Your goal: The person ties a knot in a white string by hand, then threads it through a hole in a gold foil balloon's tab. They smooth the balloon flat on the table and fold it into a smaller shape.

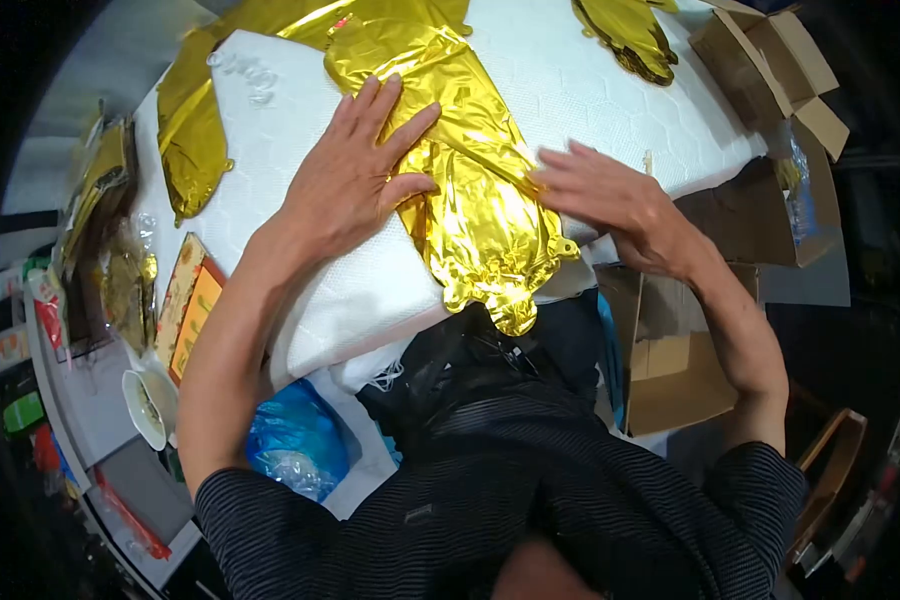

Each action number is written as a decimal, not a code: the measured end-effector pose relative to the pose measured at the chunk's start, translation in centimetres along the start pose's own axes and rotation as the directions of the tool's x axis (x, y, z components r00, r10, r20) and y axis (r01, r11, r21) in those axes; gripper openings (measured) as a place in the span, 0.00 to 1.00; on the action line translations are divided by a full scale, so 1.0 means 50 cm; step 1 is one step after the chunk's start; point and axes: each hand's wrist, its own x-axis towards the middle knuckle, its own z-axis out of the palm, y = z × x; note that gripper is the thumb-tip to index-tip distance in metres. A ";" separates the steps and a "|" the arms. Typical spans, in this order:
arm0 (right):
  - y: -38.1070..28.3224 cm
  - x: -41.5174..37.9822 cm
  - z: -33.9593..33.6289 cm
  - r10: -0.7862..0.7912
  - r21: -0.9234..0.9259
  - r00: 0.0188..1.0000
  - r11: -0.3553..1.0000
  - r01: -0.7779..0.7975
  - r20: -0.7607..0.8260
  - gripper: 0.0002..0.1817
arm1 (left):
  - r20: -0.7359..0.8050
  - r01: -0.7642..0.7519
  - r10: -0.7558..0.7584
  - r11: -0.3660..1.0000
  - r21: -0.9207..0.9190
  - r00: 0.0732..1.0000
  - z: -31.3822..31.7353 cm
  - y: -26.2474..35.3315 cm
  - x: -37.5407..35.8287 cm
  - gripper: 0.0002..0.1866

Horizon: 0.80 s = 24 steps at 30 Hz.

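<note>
A flat gold foil balloon (475, 185) lies lengthwise on the white quilted surface, its scalloped, tabbed end hanging over the near edge toward my lap. My left hand (355, 165) rests on the left side of the foil with its fingers spread, thumb pointing across it. At the balloon's right edge is my right hand (610, 200), slightly blurred, fingers stretched out and fingertips right at the foil. More gold foil (192, 130) lies beyond and to the left, partly hidden under the white padding.
A stack of gold foil pieces (630, 40) sits at the far right. Open cardboard boxes (760, 60) stand along the right side, one (675, 385) low beside my lap. To the left are an orange box (195, 310), a white cup (150, 405) and a blue plastic bag (295, 430).
</note>
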 end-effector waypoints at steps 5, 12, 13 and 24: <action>-0.023 -0.053 0.010 0.094 0.027 0.956 0.996 -0.090 -0.276 0.26 | -0.006 -0.012 0.011 1.000 -0.029 1.000 -0.001 -0.001 0.000 0.36; -0.045 -0.012 0.060 0.095 -0.130 0.971 0.984 -0.125 -0.218 0.33 | 0.030 0.009 -0.007 0.996 -0.092 1.000 -0.004 0.000 -0.002 0.38; -0.047 -0.011 0.059 0.078 -0.114 0.973 0.988 -0.105 -0.216 0.34 | 0.038 0.015 -0.011 0.996 -0.093 0.999 -0.009 0.002 -0.001 0.39; 0.022 0.108 0.011 -0.060 -0.218 0.977 0.976 0.014 -0.206 0.26 | 0.059 0.021 -0.017 0.997 -0.072 0.998 -0.007 0.002 -0.003 0.39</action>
